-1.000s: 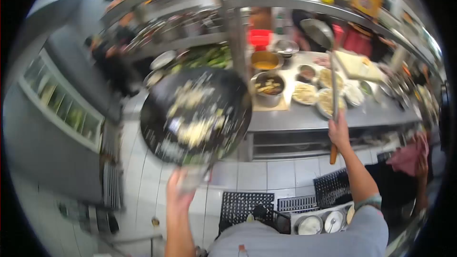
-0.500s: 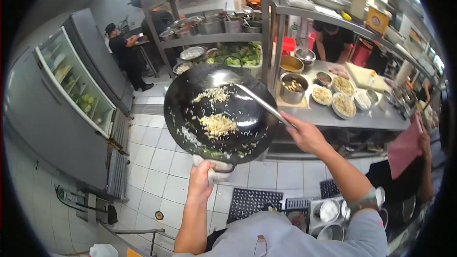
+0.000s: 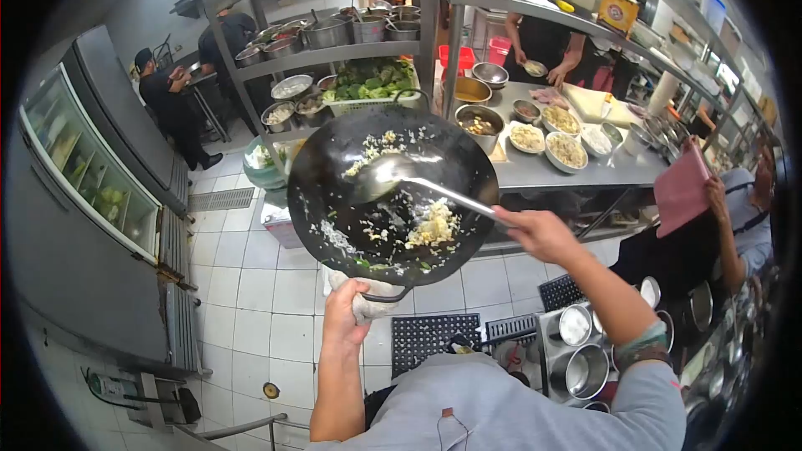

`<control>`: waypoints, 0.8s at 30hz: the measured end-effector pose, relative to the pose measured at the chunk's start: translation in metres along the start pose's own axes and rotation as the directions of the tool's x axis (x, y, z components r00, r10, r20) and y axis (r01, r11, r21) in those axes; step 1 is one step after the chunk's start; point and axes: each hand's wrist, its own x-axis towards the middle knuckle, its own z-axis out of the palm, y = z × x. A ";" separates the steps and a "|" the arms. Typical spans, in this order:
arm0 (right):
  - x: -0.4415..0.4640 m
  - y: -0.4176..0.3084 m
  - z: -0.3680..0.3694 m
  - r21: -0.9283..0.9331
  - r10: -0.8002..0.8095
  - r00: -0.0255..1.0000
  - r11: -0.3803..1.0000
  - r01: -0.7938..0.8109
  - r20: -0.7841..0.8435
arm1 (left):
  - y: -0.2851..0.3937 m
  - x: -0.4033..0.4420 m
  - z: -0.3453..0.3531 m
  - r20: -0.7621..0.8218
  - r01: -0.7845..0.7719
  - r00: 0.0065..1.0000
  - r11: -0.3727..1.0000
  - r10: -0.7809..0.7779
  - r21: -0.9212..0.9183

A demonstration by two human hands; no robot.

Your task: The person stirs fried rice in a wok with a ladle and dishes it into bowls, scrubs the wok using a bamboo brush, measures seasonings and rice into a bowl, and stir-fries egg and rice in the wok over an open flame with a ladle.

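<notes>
Though wide, black wok (image 3: 330, 171) with scattered yellow and white food bits (image 3: 434, 225).

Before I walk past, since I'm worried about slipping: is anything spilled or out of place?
No clear spill shows on the tiles. The wok looks odd: rather than set down, it is held over them by the left hand, food scattered toward its edges.

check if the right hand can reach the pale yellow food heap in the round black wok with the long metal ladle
Probably yes: the right hand holds the ladle, its bowl over the wok near the heap, with nothing bulky showing between.
</notes>
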 end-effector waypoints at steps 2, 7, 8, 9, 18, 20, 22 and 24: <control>-0.009 -0.004 0.007 0.040 -0.044 0.999 0.998 0.045 -0.019 | 0.006 0.002 -0.014 -0.015 0.022 1.000 0.999 -0.022 0.042; -0.049 0.030 -0.065 -0.079 0.008 0.981 0.997 0.007 0.195 | 0.033 -0.041 -0.037 -0.089 -0.036 0.995 0.999 0.038 0.024; -0.032 0.020 -0.059 -0.059 0.015 0.987 0.998 -0.006 0.159 | 0.034 -0.048 -0.039 -0.116 -0.053 0.991 0.997 0.060 0.064; -0.013 0.002 -0.049 -0.045 0.021 0.993 0.999 -0.016 0.113 | 0.034 -0.054 -0.038 -0.121 -0.059 0.990 0.996 0.067 0.071; 0.112 -0.075 0.084 0.189 -0.054 0.973 0.977 0.098 -0.224 | 0.046 -0.074 -0.014 -0.164 -0.329 0.922 0.932 0.352 0.152; 0.128 -0.075 0.079 0.150 -0.132 0.962 0.974 0.171 -0.238 | 0.045 -0.074 -0.009 -0.162 -0.390 0.893 0.902 0.419 0.183; 0.116 -0.066 0.075 0.002 -0.233 0.954 0.971 0.237 -0.190 | 0.049 -0.077 -0.011 -0.215 -0.401 0.877 0.901 0.430 0.166; 0.061 -0.038 0.062 -0.021 -0.222 0.975 0.975 0.222 -0.021 | 0.054 -0.074 -0.018 -0.254 -0.419 0.862 0.899 0.438 0.129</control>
